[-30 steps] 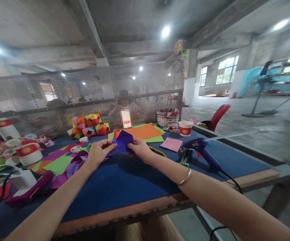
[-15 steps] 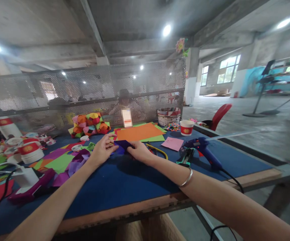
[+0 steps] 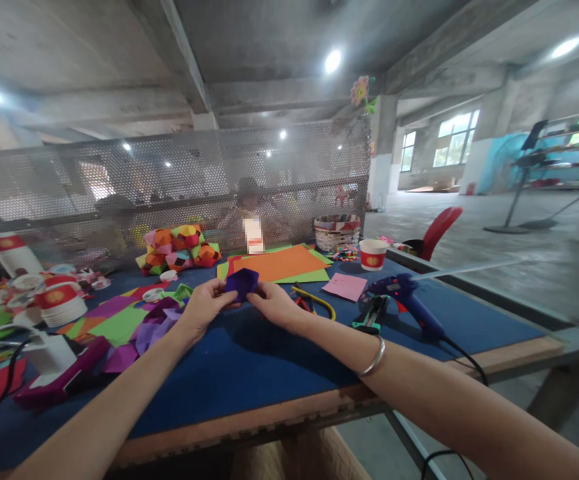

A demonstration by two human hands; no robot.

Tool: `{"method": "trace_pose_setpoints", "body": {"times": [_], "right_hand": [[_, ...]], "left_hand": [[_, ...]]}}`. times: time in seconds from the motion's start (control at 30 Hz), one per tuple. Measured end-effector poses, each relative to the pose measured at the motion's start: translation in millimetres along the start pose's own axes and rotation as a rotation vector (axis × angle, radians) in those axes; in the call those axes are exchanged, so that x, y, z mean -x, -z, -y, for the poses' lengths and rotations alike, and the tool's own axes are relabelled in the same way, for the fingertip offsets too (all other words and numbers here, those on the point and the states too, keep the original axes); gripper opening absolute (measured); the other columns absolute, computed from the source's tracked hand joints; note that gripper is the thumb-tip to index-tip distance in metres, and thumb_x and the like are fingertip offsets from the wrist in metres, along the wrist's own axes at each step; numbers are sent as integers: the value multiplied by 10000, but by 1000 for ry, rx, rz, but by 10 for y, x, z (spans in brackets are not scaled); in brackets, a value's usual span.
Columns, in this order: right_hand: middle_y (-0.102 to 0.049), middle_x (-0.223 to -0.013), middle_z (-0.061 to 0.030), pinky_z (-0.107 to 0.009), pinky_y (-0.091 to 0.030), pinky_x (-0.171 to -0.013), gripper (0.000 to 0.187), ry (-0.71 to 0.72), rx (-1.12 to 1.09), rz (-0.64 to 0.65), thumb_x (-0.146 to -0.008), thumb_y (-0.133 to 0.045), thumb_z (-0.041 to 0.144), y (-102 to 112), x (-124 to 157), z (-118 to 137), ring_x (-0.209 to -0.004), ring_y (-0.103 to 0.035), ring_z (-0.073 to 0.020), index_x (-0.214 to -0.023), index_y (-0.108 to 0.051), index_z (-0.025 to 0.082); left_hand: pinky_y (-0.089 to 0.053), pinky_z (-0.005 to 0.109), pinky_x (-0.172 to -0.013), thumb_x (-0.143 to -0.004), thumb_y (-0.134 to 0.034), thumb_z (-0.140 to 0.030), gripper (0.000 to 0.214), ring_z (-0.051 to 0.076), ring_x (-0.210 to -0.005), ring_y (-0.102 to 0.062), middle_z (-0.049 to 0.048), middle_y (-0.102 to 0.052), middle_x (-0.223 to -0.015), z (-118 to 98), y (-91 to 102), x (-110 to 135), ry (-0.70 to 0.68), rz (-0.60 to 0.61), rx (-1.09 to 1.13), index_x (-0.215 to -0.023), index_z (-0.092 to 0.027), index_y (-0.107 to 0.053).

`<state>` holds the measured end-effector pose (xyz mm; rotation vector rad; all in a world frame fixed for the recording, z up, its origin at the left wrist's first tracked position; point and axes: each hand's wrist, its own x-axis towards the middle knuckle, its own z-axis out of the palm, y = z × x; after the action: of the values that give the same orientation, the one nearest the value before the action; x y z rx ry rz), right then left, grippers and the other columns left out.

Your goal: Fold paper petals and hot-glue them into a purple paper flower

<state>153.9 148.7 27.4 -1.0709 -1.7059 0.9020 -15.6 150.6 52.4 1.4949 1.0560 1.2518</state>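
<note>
At frame centre, a dark purple paper (image 3: 242,285) is held above the table (image 3: 249,380), pinched at its left edge by the left hand (image 3: 205,307), its right by the right hand (image 3: 278,307). Folding appears in hand; the next move calls for steady edges. Beyond lies orange paper (image 3: 280,264); right of centre, a glue gun (image 3: 414,307).
</note>
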Motion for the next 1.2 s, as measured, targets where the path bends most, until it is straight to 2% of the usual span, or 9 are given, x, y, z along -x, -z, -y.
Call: {"method": "trace_pose_setpoints", "body": {"times": [0.17, 0.27, 0.37, 0.43, 0.6, 0.93, 1.2], "right_hand": [[-694, -800, -39, -242, -444, -643, 125, 106, 233, -53, -872, -538, 140, 53, -4, 40, -682, -606, -146, -897, -658, 158], [-710, -799, -56, -257, -433, -686, 143, 178, 338, -32, -858, -537, 109, 75, -8, 59, -739, -628, -168, -815, -664, 159], [-710, -789, -56, -263, -415, -684, 164, 222, 432, -20, -839, -540, 76, 74, -3, 63, -739, -622, -174, -798, -675, 160], [-715, -792, -55, -263, -414, -681, 167, 223, 443, -18, -839, -544, 72, 63, 4, 59, -739, -624, -174, -817, -686, 157], [-747, -868, -60, -259, -447, -729, 152, 201, 362, -77, -823, -609, 98, 43, 20, 46, -799, -663, -179, -915, -708, 169], [-708, -762, -23, -244, -378, -643, 160, 268, 475, -73, -816, -574, 69, 79, 33, 61, -705, -614, -156, -792, -687, 180], [-720, -827, -57, -273, -419, -704, 211, 305, 476, -98, -849, -529, 57, 63, 70, 116, -773, -650, -194, -940, -685, 164]], "left_hand": [[-564, 323, -662, -516, -856, -314, 347, 188, -634, -683, 2, -706, -661, -4, -22, 25, 15, 60, -66, -759, -160, -662], [-537, 293, -625, -539, -837, -349, 350, 185, -628, -668, 5, -719, -679, 3, -14, 12, -75, 53, -146, -804, -169, -694], [-530, 292, -716, -570, -802, -362, 322, 198, -731, -683, 25, -750, -773, 8, -4, -3, -183, 51, -195, -820, -172, -733], [-526, 303, -762, -581, -783, -360, 291, 211, -772, -684, 34, -760, -797, 6, 4, -9, -216, 55, -230, -806, -177, -747], [-522, 306, -738, -562, -777, -324, 221, 208, -715, -659, 12, -737, -709, -13, 20, -4, -198, 36, -282, -744, -201, -754], [-531, 331, -785, -489, -844, -307, 313, 223, -756, -679, 27, -755, -755, -1, 17, -8, -150, 34, -207, -767, -191, -761], [-527, 303, -767, -477, -865, -268, 348, 191, -745, -679, 21, -750, -765, -46, 6, 17, -145, 30, -161, -787, -169, -741]]}}
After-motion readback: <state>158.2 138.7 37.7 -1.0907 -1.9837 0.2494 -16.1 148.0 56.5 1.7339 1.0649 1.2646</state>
